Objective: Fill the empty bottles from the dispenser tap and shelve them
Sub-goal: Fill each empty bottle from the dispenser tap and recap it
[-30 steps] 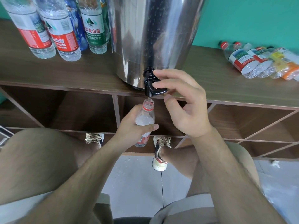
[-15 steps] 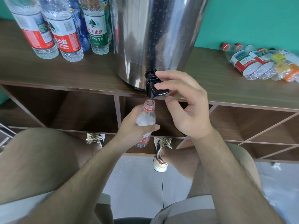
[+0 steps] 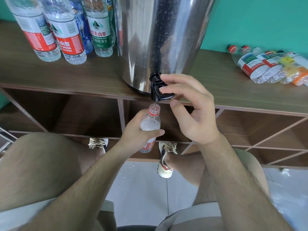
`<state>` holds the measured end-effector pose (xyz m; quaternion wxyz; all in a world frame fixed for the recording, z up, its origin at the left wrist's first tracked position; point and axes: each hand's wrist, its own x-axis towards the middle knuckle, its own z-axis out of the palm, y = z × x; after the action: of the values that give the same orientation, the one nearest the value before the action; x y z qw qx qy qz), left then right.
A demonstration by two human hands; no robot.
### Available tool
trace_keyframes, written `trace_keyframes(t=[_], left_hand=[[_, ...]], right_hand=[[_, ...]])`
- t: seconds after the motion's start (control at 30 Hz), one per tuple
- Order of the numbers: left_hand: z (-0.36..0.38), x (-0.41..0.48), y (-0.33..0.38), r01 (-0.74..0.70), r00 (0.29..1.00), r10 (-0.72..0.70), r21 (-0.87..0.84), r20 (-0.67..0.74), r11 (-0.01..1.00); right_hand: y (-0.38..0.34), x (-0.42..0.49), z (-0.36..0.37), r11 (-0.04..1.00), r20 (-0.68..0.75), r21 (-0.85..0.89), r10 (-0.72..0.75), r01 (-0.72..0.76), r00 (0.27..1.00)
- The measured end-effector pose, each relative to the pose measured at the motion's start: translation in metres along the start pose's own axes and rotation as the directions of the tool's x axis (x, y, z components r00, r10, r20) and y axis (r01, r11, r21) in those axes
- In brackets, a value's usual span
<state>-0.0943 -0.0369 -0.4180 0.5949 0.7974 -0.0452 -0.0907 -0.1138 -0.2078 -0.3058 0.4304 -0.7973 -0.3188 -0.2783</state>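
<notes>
Under the tap (image 3: 157, 93), in the head view, the left grip (image 3: 137, 132) clasped a bottle (image 3: 150, 125), filled perhaps to its shoulder. The right grip (image 3: 191, 114) pinched the tap's lever, water running. Filled bottles (image 3: 70, 39) stood left on the worktop (image 3: 50, 77); several empties (image 3: 266, 67) lay at right, not yet filled or shelved.

Left hand (image 3: 138, 130) and right hand (image 3: 191, 117) were bare with short nails, forearms (image 3: 233, 180) hairy. Khaki shorts (image 3: 41, 155) covered the thighs at 8 and 4 o'clock, with a pale shirt hem (image 3: 25, 215) at 7 and 5. Cream low-top sneakers (image 3: 166, 162) with beige laces were at 8 and 6; the right one had red and dark side panels.
</notes>
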Motion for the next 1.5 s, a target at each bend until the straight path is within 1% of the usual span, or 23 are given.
trace_keyframes(t=[0.2,0.67,1.2,1.5], left_hand=[[-0.0005,-0.0007,0.0015,-0.009,1.0,0.009,-0.017,-0.002,1.0],[-0.0006,-0.0001,0.0023,-0.004,1.0,0.004,0.015,-0.006,1.0],[0.0009,0.0033,-0.0042,-0.028,0.999,0.029,0.056,-0.032,0.998],[0.0005,0.0034,-0.0045,-0.04,0.999,0.042,0.064,-0.026,0.997]], right_hand=[[0.0022,0.0,-0.0059,1.0,0.048,-0.015,-0.005,0.006,0.999],[0.0011,0.0008,-0.005,1.0,0.055,-0.013,0.011,-0.011,0.998],[-0.0014,0.0006,-0.006,0.999,0.071,0.016,0.031,-0.032,0.997],[-0.0006,0.003,-0.0088,1.0,0.1,-0.014,0.012,-0.011,0.995]])
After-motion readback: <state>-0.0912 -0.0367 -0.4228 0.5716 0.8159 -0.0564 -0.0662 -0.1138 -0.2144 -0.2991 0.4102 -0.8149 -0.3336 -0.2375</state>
